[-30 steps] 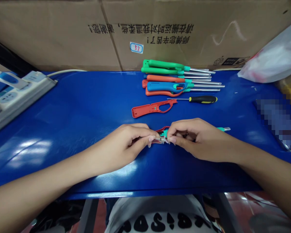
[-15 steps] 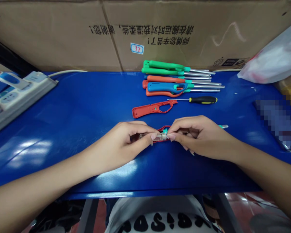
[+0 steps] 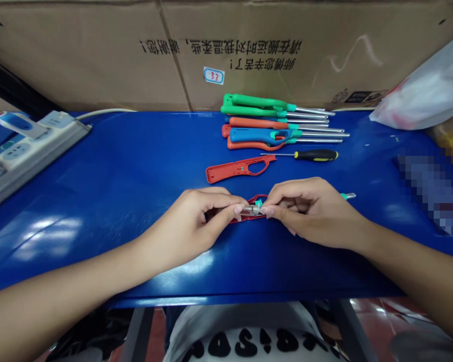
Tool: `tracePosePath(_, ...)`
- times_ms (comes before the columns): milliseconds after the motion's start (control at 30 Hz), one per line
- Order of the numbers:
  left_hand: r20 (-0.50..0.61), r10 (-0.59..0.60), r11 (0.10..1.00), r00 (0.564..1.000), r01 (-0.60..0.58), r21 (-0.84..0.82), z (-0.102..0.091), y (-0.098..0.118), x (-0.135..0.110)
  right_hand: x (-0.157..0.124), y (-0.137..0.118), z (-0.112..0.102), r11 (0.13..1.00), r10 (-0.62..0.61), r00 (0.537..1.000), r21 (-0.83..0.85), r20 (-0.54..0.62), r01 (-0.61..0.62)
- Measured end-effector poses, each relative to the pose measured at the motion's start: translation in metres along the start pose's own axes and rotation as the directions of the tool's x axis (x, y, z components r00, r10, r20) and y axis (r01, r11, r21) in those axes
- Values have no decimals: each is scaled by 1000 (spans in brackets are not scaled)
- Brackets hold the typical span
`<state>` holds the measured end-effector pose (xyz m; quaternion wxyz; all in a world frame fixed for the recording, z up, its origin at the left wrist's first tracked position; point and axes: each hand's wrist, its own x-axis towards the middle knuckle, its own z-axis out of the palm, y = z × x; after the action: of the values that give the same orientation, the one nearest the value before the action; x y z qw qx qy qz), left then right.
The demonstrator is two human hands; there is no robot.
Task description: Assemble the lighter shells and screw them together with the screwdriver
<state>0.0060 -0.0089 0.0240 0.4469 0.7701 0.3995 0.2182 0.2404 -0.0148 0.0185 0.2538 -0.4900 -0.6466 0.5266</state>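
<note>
Between my hands is a small clear part with a metallic fitting (image 3: pixel 252 209), which looks like a lighter's fuel tank. My left hand (image 3: pixel 200 217) pinches its left side with thumb and forefinger. At the fitting's right end, my right hand (image 3: pixel 313 213) has its thumb and fingertip closed together. Directly beneath lies a red lighter casing half (image 3: pixel 261 196), mostly covered by my fingers, with a teal piece (image 3: pixel 258 202) in it. A metal tip with a teal collar (image 3: pixel 349 196) pokes out behind my right hand.
Beyond my hands lie another red casing half (image 3: pixel 226 172) and a black-and-yellow screwdriver (image 3: pixel 316 156). Several long-necked lighters (image 3: pixel 260 134) are stacked behind them. A power strip (image 3: pixel 30 151) stands left, a cardboard box (image 3: pixel 98 60) at the back, a plastic bag (image 3: pixel 419 95) right.
The clear part sits slightly lower and flatter over the red casing, and less of it shows beside my left thumb. My right fingers have curled in a little. Both hands keep their pinch.
</note>
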Motion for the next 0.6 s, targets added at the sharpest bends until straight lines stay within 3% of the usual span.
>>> tracePosePath(200, -19, 33, 999, 999, -33, 33, -1, -1, 0, 1, -2, 0, 999, 46, 999, 1, 12, -46)
tracePosePath(433, -95, 221, 970, 971, -209, 121, -4, -3, -1, 0, -6, -7, 988, 151, 985, -4, 88, -151)
tracePosePath(600, -124, 256, 956, 959, -232, 178, -5, -3, -2, 0, -4, -9, 982, 184, 973, 25, 141, -190)
